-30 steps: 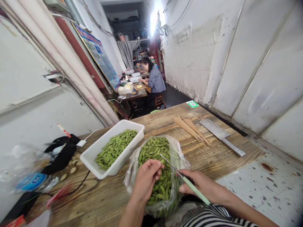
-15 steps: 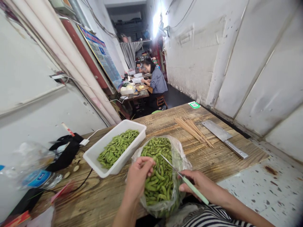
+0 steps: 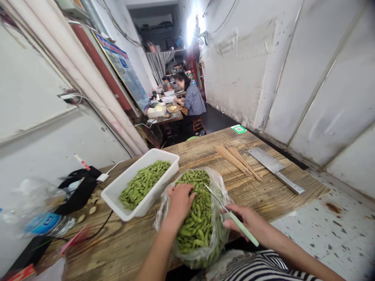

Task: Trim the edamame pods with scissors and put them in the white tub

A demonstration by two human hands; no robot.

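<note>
A clear plastic bag [image 3: 219,238] full of green edamame pods [image 3: 197,212] lies at the near edge of the wooden table [image 3: 263,195]. My left hand [image 3: 179,201] reaches into the bag, fingers curled down among the pods; what they grip is hidden. My right hand [image 3: 249,221] is closed on a small knife with a pale green handle [image 3: 242,233], its thin blade pointing up-left over the bag. A white rectangular tray [image 3: 117,191] holding more pods stands just left of the bag.
A bundle of bamboo skewers [image 3: 238,160] and a cleaver [image 3: 274,168] lie on the table's far right. A black bag [image 3: 76,189], a cable, a water bottle [image 3: 45,224] and scattered nuts sit at left. Another person sits at a distant table [image 3: 191,99].
My left hand has moved forward and deeper into the bag of pods. The right hand with the knife has shifted slightly away from me.
</note>
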